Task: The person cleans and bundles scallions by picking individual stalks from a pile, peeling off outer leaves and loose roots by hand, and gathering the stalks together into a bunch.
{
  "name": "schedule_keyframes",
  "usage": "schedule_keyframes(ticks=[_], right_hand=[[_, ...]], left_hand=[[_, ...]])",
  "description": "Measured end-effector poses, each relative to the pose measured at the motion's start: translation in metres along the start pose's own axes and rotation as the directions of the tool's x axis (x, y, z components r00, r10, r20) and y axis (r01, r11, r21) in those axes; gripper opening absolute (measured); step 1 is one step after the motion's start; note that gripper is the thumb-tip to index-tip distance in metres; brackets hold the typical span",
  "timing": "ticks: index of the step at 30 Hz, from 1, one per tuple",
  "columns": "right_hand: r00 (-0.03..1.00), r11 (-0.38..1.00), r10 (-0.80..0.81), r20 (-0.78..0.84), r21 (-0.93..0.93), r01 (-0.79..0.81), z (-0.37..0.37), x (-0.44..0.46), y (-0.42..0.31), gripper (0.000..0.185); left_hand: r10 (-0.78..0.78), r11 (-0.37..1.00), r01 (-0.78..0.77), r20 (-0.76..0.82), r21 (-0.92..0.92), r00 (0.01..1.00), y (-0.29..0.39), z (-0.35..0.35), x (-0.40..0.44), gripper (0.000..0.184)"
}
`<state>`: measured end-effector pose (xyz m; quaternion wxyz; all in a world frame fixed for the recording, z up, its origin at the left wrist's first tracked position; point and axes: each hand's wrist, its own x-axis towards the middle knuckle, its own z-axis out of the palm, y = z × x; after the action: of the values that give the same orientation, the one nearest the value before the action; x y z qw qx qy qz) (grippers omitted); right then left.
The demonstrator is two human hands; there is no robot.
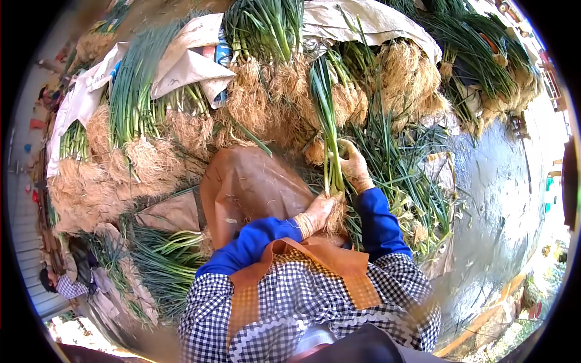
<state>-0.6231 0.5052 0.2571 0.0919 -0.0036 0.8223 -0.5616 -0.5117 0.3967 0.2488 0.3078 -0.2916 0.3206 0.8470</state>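
Green onions (pixel 328 130) point toward frame top, axis near-vertical — left hand (pixel 318 215) grips their base, right hand (pixel 354 166) curls at the stems.

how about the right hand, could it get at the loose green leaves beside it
Probably yes: nothing visible blocks the right hand from the loose green leaves, though it is busy at the held bunch.

The left hand (pixel 317 216) is closed, its forearm (pixel 257 241) angled inward. The right hand (pixel 353 166) sits farther forward, fingers curled towards the thumb, though how firmly they close is hard to judge.
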Motion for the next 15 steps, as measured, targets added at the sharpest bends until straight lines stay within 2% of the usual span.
schedule_keyframes(ticks=[2,4,5,6,8,10,11,13,14,15], right_hand=[[1.0,0.935,-0.004,-0.016,-0.354,-0.002,-0.009,-0.009,-0.031,0.038],[0.995,0.856,0.099,-0.033,-0.507,-0.102,-0.001,-0.005,-0.006,0.034],[0.996,0.874,-0.023,-0.089,-0.486,-0.023,0.003,-0.01,0.003,0.029],[0.989,0.855,-0.072,-0.131,-0.519,-0.007,0.004,-0.015,0.011,0.026],[0.991,0.823,-0.057,-0.124,-0.568,-0.024,-0.006,-0.033,0.009,0.024],[0.994,0.833,-0.096,-0.051,-0.551,0.052,-0.019,-0.066,0.021,0.026],[0.996,0.851,0.076,0.052,-0.523,-0.038,-0.031,-0.086,0.024,0.026],[0.977,0.797,0.195,0.088,-0.595,-0.106,-0.066,-0.126,0.05,0.028],[0.911,0.694,0.393,0.126,-0.69,-0.204,-0.094,-0.14,0.089,0.031],[0.821,0.534,0.554,0.136,-0.815,-0.225,-0.121,-0.151,0.133,0.036]], left_hand=[[-0.008,0.999,0.009,-0.035,0.039,0.999,0.0,0.0,0.0,0.019],[0.025,0.999,-0.024,-0.013,0.032,1.0,-0.002,-0.005,-0.001,0.024],[0.061,0.998,-0.062,0.012,0.026,0.998,-0.004,-0.01,0.002,0.028],[0.099,0.995,-0.1,0.038,0.015,0.994,-0.007,-0.014,0.006,0.033],[0.139,0.99,-0.139,0.06,0.0,0.988,-0.015,-0.026,0.019,0.032],[0.115,0.993,-0.116,0.034,0.013,0.993,-0.009,-0.019,0.016,0.027],[0.084,0.993,-0.085,-0.019,-0.077,0.996,-0.003,-0.01,0.011,0.022],[0.064,0.996,-0.064,0.01,-0.067,0.998,0.0,-0.016,0.008,0.021],[0.051,0.997,-0.048,0.042,-0.059,0.998,0.002,-0.018,0.007,0.02],[0.077,0.995,-0.076,0.014,-0.065,0.997,0.001,-0.015,0.006,0.02]])
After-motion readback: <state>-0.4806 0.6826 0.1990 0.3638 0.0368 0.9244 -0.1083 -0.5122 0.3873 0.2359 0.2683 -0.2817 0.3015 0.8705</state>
